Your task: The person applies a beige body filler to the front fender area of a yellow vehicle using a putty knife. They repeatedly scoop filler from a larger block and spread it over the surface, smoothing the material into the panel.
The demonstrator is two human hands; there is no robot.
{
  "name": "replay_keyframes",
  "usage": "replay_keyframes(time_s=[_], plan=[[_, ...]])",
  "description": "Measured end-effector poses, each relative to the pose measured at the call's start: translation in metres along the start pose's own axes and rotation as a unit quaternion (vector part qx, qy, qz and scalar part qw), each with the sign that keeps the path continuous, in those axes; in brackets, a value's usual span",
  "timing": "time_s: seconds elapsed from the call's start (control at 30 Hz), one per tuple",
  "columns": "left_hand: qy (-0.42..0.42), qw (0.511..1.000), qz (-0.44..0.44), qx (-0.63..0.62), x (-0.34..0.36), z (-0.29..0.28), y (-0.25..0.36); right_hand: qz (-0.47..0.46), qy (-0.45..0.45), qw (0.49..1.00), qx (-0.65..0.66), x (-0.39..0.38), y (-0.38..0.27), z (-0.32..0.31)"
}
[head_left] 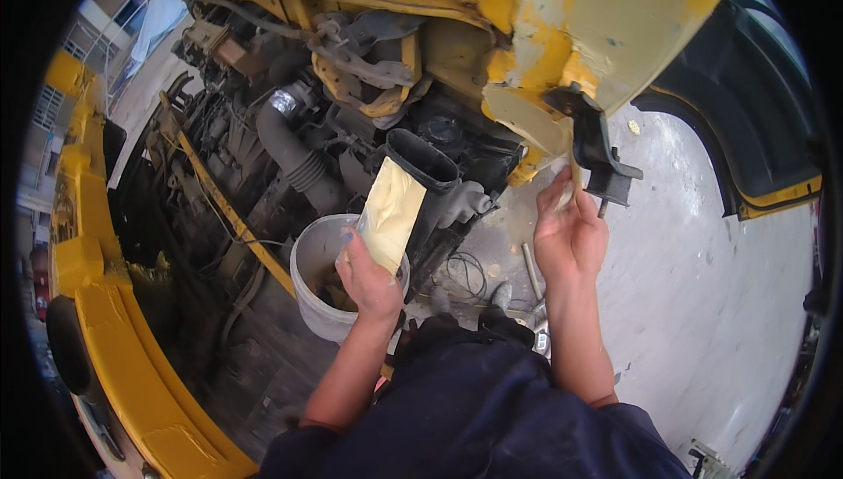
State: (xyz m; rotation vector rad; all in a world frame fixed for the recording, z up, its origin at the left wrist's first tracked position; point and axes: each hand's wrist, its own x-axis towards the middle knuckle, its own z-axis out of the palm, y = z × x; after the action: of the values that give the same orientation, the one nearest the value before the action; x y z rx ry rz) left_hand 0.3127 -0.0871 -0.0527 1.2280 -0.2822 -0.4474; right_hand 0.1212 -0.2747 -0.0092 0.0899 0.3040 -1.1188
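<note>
Near the frame's centre, the paste-smeared board (392, 208), likely light, stiff and slippery-faced, is clamped at its best-held lower end by the left hand (369, 281); how the right hand (571, 231) grips cannot be told

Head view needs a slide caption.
Left hand holds a paste-smeared, pale-yellow rectangular board; right hand beside a black metal bracket and patchy yellow-painted bodywork.

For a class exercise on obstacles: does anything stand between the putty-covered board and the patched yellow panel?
In this view, the black pipe's mouth lies between the board and the panel, beside the board's upper end; whether it obstructs, I cannot tell.
</note>
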Motion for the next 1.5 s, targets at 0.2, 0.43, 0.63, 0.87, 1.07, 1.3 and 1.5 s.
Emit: replay_keyframes(time_s=[0.2, 0.43, 0.63, 0.87, 1.07, 1.3, 1.5], plan=[[0.018, 0.997, -0.033, -0.061, 0.001, -0.009, -0.010, -0.045, 0.051, 0.938, -0.341, -0.019, 0.032, -0.023], [0.027, 0.995, -0.033, -0.086, 0.006, -0.012, -0.009, -0.061, 0.051, 0.939, -0.334, -0.003, 0.058, -0.011], [0.016, 0.997, -0.021, -0.074, 0.010, -0.007, -0.008, -0.043, 0.085, 0.948, -0.303, -0.001, 0.070, 0.001], [0.021, 0.996, -0.025, -0.078, 0.016, -0.014, -0.008, -0.056, 0.081, 0.953, -0.288, 0.019, 0.079, 0.023], [0.009, 0.997, -0.023, -0.075, 0.019, -0.020, -0.004, -0.072, 0.071, 0.954, -0.281, 0.031, 0.079, 0.044], [0.015, 0.997, -0.015, -0.079, 0.016, -0.017, 0.004, -0.066, 0.031, 0.959, -0.275, 0.026, 0.084, 0.066], [0.015, 0.996, -0.021, -0.084, 0.017, -0.020, -0.001, -0.059, -0.004, 0.949, -0.308, -0.006, 0.088, 0.074]])
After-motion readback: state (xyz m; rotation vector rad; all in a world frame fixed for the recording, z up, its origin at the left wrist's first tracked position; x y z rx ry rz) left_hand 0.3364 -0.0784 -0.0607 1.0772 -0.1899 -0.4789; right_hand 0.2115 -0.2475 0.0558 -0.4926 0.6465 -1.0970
